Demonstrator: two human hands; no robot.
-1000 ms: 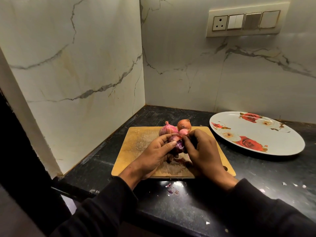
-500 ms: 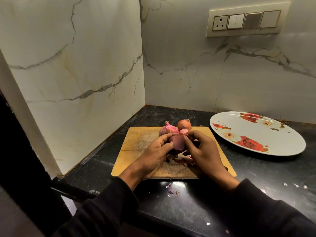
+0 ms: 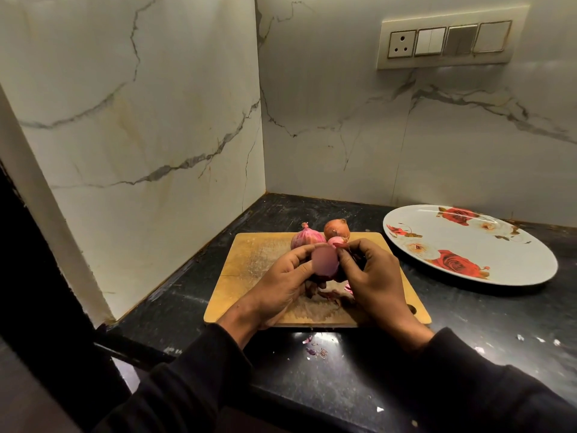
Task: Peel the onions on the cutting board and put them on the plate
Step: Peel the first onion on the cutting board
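Dark desk (image 3: 468, 323) carries a wooden cutting board (image 3: 249, 264), with a rose-patterned plate (image 3: 499, 254) lying well apart to its right, nothing on it. Above board centre, left hand (image 3: 281, 282) and right hand (image 3: 374, 276) hold one pale pink onion (image 3: 419, 260) between them, fingers of both curled round it, its surface smooth, partly blurred. Two unpeeled onions (image 3: 307, 237) sit touching at the board's far edge; peel scraps (image 3: 315, 350) lie on the desk near the board's front.

White marble-veined walls (image 3: 140, 104) meet in a corner above a black stone counter (image 3: 468, 323). A cream switch panel (image 3: 446, 40) with one socket sits high on the right wall, lit warmly.
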